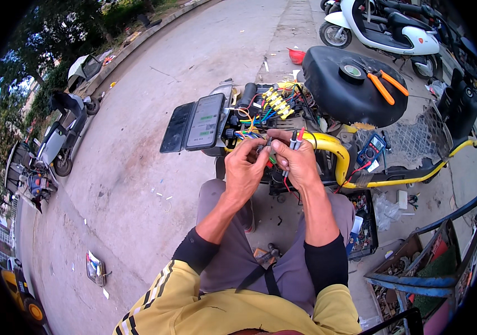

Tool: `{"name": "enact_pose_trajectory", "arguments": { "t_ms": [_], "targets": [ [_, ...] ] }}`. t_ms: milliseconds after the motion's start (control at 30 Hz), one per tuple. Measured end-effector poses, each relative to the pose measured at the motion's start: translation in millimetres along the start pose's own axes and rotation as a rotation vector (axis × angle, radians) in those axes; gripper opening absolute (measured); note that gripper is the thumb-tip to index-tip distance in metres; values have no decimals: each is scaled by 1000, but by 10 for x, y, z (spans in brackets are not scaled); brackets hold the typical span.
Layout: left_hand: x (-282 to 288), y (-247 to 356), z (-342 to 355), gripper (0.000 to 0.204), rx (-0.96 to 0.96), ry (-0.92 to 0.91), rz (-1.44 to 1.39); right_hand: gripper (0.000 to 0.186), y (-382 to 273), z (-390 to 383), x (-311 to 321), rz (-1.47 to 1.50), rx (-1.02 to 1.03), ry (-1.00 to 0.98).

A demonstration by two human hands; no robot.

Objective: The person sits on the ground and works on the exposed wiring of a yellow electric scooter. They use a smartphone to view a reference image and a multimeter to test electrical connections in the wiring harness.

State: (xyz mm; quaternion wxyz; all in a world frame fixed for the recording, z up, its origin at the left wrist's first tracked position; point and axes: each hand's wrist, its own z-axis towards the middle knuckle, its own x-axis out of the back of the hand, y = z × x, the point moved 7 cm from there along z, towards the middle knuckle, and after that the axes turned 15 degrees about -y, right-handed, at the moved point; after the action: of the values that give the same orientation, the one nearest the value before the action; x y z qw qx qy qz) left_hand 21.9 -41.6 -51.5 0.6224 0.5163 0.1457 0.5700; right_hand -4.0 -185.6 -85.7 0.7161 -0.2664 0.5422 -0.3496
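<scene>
My left hand (244, 169) is closed, its thumb and fingers pinching a small dark connector on the wires (248, 135) of an opened electric scooter. Against it, my right hand (301, 165) is closed on the multimeter probes (296, 139), one red-tipped and one black, which stick up between its fingers. Fingers hide most of the connector, so contact with the probe tips cannot be made out. A red lead runs to the multimeter (371, 149) lying on the scooter's footboard. Left of the wiring rests a phone (204, 121) in an opened flip case. Beyond my hands sits a yellow terminal block (278, 103).
The black scooter seat (327, 84) carries a tape roll (352, 72) and orange-handled pliers (388, 88). A yellow tube frame (339, 153) runs beside my right hand. A parts box (368, 223) and blue-railed cart (417, 285) stand at right. Other scooters are parked around.
</scene>
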Motion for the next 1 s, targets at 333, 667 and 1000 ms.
{"name": "enact_pose_trajectory", "arguments": {
  "t_ms": [333, 667, 1000],
  "targets": [
    [-23, -8, -30, 26, 37, -40, -225, 17, 1, -11, 59, -29, 25, 44],
    [27, -65, -50, 19, 61, -12, -235, 18, 23, -4, 83, -30, 28, 47],
    [55, -39, -45, 16, 60, -29, -78, 17, 11, -14, 52, -67, 50, 82]
  ]
}}
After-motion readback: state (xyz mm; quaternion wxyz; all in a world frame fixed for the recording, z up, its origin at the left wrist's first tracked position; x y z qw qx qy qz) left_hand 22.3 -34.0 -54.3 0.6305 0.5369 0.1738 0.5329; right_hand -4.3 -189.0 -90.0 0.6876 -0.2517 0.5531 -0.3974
